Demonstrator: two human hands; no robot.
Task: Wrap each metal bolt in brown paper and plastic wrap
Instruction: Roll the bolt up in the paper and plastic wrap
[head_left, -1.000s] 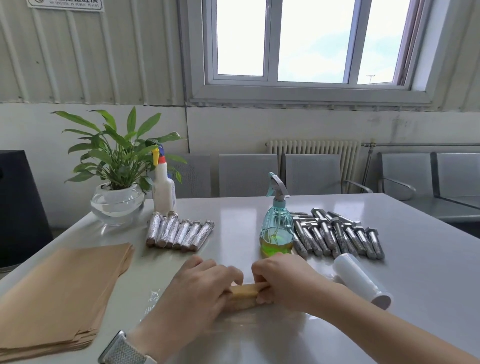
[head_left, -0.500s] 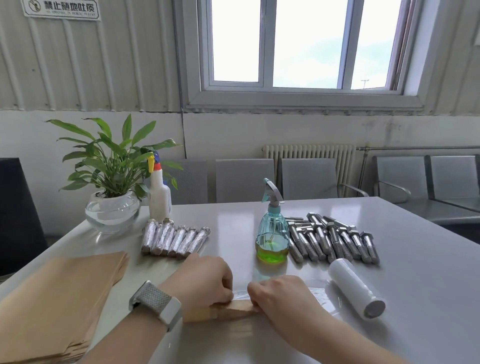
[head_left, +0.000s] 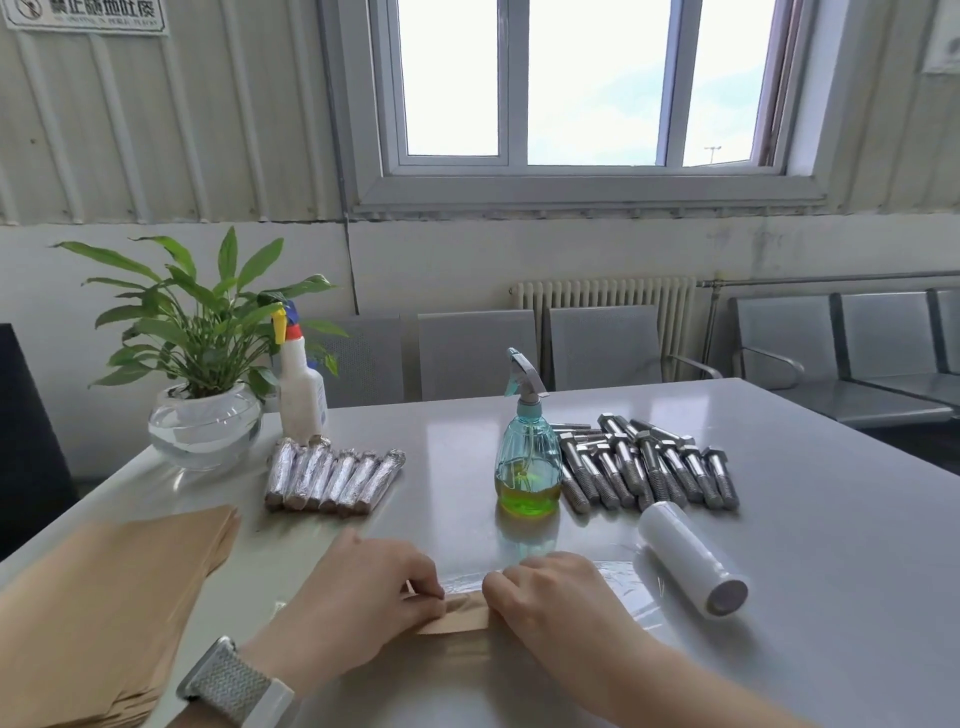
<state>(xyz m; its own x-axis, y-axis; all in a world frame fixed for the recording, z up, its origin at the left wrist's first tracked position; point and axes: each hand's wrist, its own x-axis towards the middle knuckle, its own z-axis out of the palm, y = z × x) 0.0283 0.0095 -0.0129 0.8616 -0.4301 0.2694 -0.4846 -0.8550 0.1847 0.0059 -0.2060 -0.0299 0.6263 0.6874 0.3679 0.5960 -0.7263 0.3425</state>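
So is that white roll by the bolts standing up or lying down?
Lying down: the white roll rests on its side on the table, round end facing the camera.

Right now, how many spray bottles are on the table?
2. A teal see-through spray bottle with green liquid stands mid-table beside the bare bolts; a white plastic spray bottle stands by the potted plant.

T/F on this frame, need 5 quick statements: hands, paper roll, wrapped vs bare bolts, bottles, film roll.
1. Both hands hold the brown-paper roll: true, left hand and right hand at its ends.
2. The bare bolts lie left of the teal spray bottle: false, they lie right of it.
3. The wrapped bolts sit near the plant: true.
4. The plastic wrap roll stands upright: false, it lies on its side.
5. The brown paper stack is at the table's right: false, left.
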